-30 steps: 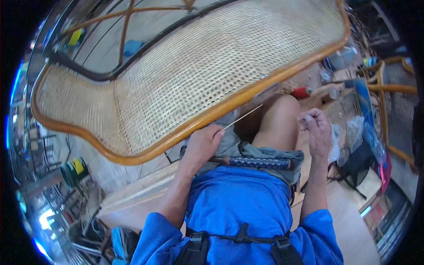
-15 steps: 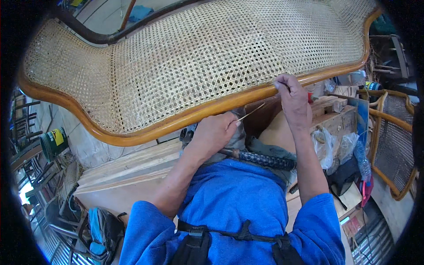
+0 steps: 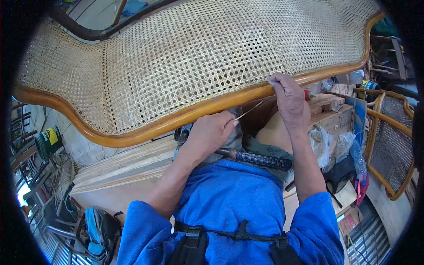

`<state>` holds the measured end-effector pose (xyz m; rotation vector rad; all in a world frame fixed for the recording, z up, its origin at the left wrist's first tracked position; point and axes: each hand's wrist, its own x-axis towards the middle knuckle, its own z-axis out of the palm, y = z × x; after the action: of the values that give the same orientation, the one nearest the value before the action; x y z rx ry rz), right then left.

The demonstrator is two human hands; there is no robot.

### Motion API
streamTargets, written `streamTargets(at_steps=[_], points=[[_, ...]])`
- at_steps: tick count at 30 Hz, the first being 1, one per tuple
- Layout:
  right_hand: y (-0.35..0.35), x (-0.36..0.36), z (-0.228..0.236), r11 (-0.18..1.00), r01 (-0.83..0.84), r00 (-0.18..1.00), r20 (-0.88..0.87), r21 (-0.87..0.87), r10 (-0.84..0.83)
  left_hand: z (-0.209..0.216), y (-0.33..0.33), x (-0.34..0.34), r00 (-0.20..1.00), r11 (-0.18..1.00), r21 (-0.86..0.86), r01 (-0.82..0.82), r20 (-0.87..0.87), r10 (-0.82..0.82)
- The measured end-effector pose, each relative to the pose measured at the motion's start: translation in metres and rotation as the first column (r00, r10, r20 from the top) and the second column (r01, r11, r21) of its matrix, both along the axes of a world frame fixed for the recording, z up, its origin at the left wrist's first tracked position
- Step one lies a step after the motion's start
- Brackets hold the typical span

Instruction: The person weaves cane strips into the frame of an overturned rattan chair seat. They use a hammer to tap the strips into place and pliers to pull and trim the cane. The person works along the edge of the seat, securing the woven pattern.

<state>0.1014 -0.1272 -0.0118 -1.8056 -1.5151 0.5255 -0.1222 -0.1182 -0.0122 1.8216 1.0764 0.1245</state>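
A large woven cane panel [image 3: 176, 75] in a curved, varnished wooden frame [image 3: 190, 112] lies across the view in front of me. My left hand [image 3: 210, 134] is closed just below the frame's near rail, gripping a thin pale cane strip [image 3: 248, 111] that sticks out to the right. Farther right, my right hand [image 3: 289, 97] is bent over the same rail, thumb and fingers pinched together at the edge of the weave. Whatever those fingertips hold is too small to make out.
Stacked boards [image 3: 123, 165] lie below the panel on the left, near a dark green can [image 3: 48, 141] and a backpack [image 3: 99, 232]. To the right are wooden blocks [image 3: 331, 112], clear plastic bags [image 3: 322, 143], a plastic bottle [image 3: 357, 161] and another cane-panelled frame [image 3: 391, 141].
My right hand has shifted slightly left along the rail, still pinched. The left hand keeps the cane strip, and the panel's left end sits slightly farther left in view.
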Motion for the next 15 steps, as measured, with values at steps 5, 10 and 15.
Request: streamTargets(at_steps=[5, 10, 15], points=[[0.007, 0.009, 0.002, 0.994, -0.09, 0.993, 0.07, -0.062, 0.094, 0.001, 0.001, 0.0, 1.0, 1.0, -0.017, -0.005, 0.001, 0.005], [0.007, 0.016, -0.005, 0.993, -0.108, 0.994, -0.027, -0.048, 0.106, 0.001, 0.001, 0.001, 1.0, 1.0, -0.026, -0.013, 0.011, 0.013], [0.008, 0.015, -0.007, 0.983, -0.182, 0.978, 0.105, 0.03, 0.178, -0.001, 0.0, 0.0, 1.0, 1.0, -0.002, -0.007, 0.015, 0.007]])
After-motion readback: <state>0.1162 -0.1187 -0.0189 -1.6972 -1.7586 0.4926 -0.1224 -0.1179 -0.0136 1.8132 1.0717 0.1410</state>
